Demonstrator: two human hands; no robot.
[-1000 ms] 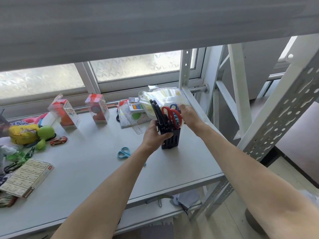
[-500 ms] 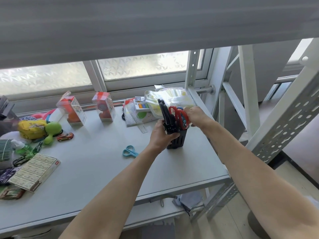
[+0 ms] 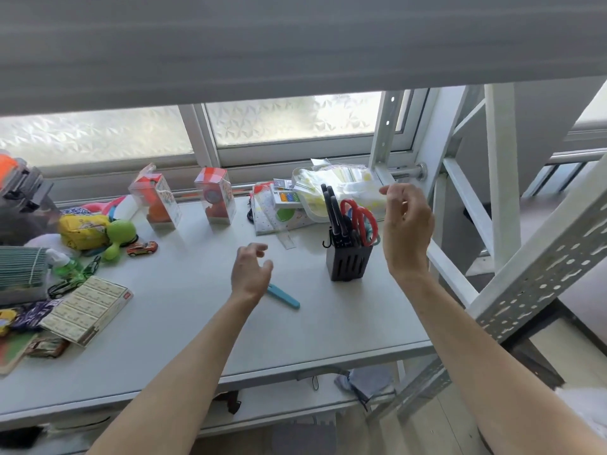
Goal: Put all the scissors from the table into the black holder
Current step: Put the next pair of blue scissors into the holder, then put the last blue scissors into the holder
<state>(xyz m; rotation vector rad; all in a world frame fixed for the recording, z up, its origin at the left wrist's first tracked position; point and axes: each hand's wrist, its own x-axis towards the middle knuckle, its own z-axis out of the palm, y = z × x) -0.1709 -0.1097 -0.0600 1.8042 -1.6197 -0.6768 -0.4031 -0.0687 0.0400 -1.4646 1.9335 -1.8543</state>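
While both hands hang empty above the smooth grey table [image 3: 184, 326], one pair of blue scissors [image 3: 283, 296] lies flat on it.

Left hand [image 3: 250, 274] hovers with fingers loosely spread, covering the scissors' handle end; only the slim blue blade cover shows. Right hand [image 3: 406, 224] is raised beside the black holder [image 3: 348, 262], fingers half curled, gripping nothing. That slotted, boxy plastic holder stands upright, with black-handled scissors [image 3: 333, 210] and red loop-handled scissors [image 3: 359, 220] sticking out.

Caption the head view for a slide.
Left hand reaches for blue scissors; black holder already holds several.
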